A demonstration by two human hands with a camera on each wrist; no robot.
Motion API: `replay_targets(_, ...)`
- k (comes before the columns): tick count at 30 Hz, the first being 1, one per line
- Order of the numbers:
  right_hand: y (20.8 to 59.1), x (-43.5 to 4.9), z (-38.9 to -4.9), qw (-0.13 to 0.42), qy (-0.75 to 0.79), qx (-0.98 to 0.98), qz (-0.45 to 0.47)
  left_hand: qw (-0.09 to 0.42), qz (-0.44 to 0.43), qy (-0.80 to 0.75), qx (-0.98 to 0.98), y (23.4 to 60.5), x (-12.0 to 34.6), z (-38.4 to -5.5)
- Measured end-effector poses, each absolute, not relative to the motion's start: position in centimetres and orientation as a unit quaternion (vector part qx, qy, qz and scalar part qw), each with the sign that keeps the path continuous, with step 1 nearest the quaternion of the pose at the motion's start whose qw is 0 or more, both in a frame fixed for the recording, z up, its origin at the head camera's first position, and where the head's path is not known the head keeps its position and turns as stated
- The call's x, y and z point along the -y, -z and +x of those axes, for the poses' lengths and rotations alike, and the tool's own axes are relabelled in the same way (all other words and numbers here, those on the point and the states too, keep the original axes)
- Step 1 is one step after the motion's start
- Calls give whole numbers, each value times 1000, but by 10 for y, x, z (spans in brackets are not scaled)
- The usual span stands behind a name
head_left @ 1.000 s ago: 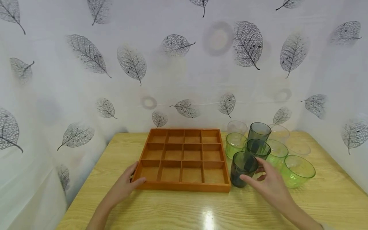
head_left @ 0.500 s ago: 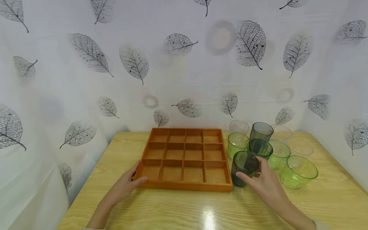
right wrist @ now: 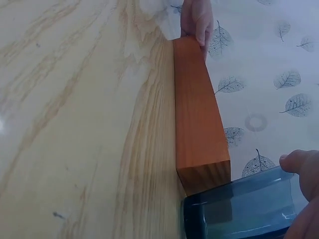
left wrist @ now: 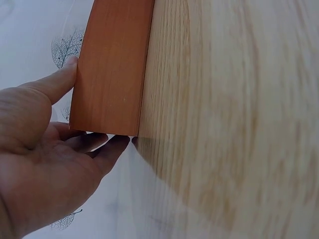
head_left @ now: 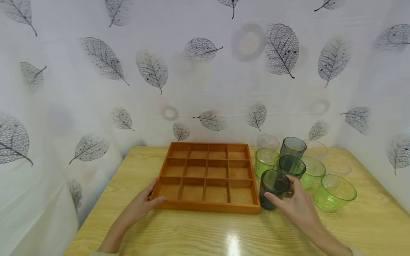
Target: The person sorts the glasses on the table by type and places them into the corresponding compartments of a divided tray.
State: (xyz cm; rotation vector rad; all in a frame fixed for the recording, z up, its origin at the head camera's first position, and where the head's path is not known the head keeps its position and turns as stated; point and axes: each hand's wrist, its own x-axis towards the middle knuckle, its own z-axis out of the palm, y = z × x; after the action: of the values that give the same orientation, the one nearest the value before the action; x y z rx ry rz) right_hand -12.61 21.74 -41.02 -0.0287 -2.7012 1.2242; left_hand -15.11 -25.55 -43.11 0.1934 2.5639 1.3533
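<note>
A reddish-brown wooden tray (head_left: 205,206) with several square compartments lies flat on the table. My left hand (head_left: 142,203) holds its near left corner, thumb on the top edge and fingers along the left side; in the left wrist view those fingers (left wrist: 112,149) sit against the tray's end. A dark grey tumbler (head_left: 268,190) stands upright right beside the tray's near right corner. My right hand (head_left: 299,206) grips it, thumb on the near side and fingers around the right. In the right wrist view the tumbler (right wrist: 249,204) overlaps the tray's corner.
Behind the held tumbler stand two more dark grey tumblers (head_left: 293,146), several green glasses (head_left: 334,195) and several clear glasses (head_left: 267,141), packed closely. The light wood table (head_left: 192,234) meets a leaf-patterned white curtain (head_left: 205,89) at the back and sides.
My right thumb has moved slightly left and up, closing onto the near side of the tumbler. The view has shifted a little; tray, glasses and left hand stay in place.
</note>
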Motion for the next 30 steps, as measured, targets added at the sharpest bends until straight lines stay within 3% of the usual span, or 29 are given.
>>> replay_targets(18,368,-228,-129,62,-395,917,-1,124,60,-473,-870,431,255,-149)
replay_targets(30,337,-205,-145,33,-417,907,42,123,58,-470,-872,431,254,-150)
